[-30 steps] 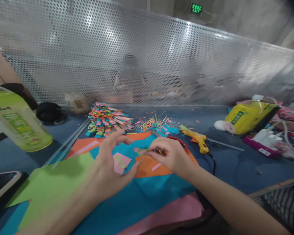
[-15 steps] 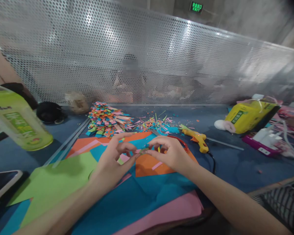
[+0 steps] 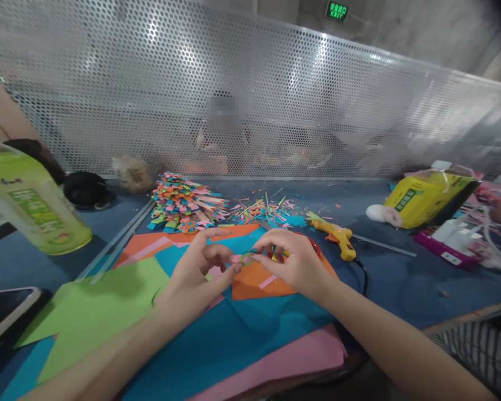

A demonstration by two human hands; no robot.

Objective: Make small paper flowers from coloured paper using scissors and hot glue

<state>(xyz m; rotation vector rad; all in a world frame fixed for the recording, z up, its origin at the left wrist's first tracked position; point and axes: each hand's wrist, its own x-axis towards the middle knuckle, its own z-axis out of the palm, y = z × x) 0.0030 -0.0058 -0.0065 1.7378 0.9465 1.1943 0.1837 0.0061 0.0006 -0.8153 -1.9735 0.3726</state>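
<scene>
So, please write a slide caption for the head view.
Left hand and right hand hold a small paper piece above orange paper, glue gun nearby.

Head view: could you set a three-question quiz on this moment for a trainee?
1. Multiple choice: what colour is the glue gun? a) pink b) yellow c) white
2. True or false: in the picture, the power strip lies to the left of the glue gun.
3. Short answer: what are the left hand and the right hand holding between them?

Key: 1. b; 2. false, it lies to the right; 3. a small pink and green paper piece.
</scene>
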